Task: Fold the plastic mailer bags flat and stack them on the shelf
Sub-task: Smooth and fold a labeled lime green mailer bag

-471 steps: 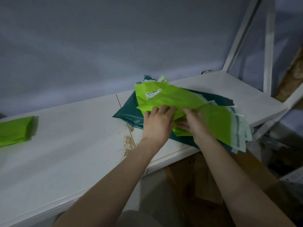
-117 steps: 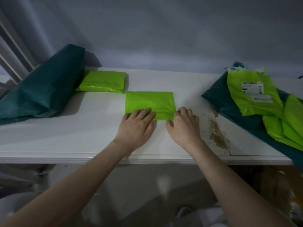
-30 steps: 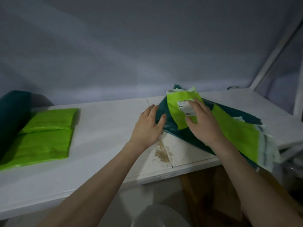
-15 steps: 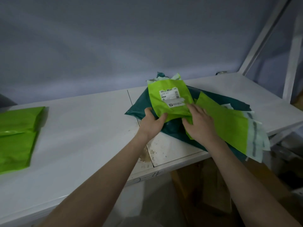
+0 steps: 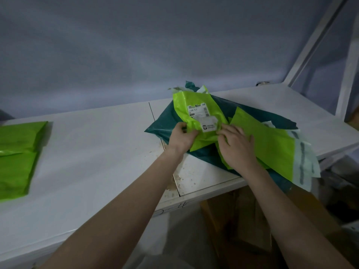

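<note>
A lime-green mailer bag with white shipping labels [image 5: 196, 107] lies crumpled on top of a dark teal bag [image 5: 165, 125] on the white shelf [image 5: 97, 152]. My left hand [image 5: 181, 136] grips the labelled bag's near left edge. My right hand [image 5: 236, 146] has curled fingers at the bag's near right edge by the lower label and seems to pinch it. A second green mailer with a white adhesive flap [image 5: 275, 148] lies to the right, overhanging the shelf's front. Folded green bags [image 5: 17, 152] lie stacked at the far left.
A brown stain [image 5: 175, 179] marks the shelf near a seam between panels. White frame posts [image 5: 347, 74] rise at the right. Cardboard boxes [image 5: 242, 220] sit on the floor below the shelf. A grey wall stands behind.
Both hands have closed on the labelled green bag's near edge and bunched it up; half a second ago they lay flatter on it. The view has shifted slightly.
</note>
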Demonstrator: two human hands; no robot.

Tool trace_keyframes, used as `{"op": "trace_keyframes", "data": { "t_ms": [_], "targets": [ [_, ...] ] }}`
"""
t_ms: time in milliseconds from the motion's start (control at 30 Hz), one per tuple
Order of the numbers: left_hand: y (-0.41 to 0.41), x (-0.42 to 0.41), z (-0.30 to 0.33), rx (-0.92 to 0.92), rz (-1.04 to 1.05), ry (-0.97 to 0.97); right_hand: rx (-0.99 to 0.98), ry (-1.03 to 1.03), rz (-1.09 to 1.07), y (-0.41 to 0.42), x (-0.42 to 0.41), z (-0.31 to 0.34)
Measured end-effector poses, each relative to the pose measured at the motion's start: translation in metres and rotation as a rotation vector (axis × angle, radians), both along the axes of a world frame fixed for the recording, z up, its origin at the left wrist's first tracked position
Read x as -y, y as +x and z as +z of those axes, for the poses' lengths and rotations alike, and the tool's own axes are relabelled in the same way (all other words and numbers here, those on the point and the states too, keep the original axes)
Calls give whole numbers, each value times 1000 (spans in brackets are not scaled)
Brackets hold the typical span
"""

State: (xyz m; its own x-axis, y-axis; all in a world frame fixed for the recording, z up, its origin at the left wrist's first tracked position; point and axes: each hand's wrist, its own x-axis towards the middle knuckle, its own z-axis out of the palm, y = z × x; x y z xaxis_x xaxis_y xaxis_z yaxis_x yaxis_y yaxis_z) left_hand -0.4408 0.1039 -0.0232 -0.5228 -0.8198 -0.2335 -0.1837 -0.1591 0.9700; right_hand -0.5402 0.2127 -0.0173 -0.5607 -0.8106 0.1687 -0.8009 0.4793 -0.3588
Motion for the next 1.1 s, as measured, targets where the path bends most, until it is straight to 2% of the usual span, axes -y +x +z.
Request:
{"op": "trace_keyframes", "data": {
  "t_ms": [100, 300, 433, 600, 667, 900, 1000, 1100],
  "targets": [
    [4, -2, 2, -18, -10, -22, 31, 16, 0, 0, 0, 2],
    [17, -12, 25, -220, 14, -65, 97, 9, -38, 7, -1, 9],
    [38, -6, 43, -266, 71, -117, 151, -150, -8, 16, 3, 23],
    [80, 3, 62, -350, 79, -107, 699, -404, 33, 42, 13, 53],
    [99, 7, 66, -372, 95, -111, 828, -443, 42, 54, 18, 61],
    [176, 35, 72, -355, 80, 42, 740, -574, 135, 113, 45, 62],
    [212, 41, 71, -266, 137, -30, 698, -605, 153, 141, 58, 59],
    [244, 44, 64, -255, 244, -129, 685, -627, 159, 170, 72, 54]
  ]
}}
